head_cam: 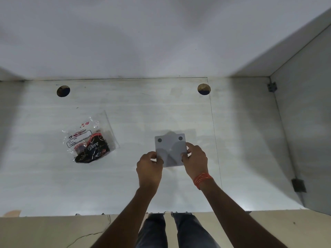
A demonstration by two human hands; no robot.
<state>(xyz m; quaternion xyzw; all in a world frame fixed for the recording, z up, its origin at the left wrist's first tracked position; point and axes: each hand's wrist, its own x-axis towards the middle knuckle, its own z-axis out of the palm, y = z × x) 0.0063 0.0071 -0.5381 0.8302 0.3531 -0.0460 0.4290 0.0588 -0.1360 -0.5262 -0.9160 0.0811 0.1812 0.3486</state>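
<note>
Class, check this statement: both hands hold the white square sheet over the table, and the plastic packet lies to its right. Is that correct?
No. The head view shows the plastic packet lying to the left of the white square sheet, not its right. The left hand and right hand do both hold the sheet over the table.

Head-worn view, facing steeply down, near table [161, 111]

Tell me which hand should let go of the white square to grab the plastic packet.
Left, probably. Both hands pinch the white square, but the plastic packet lies on the table on the side of the left hand. The right hand would have to cross over the left.
</note>
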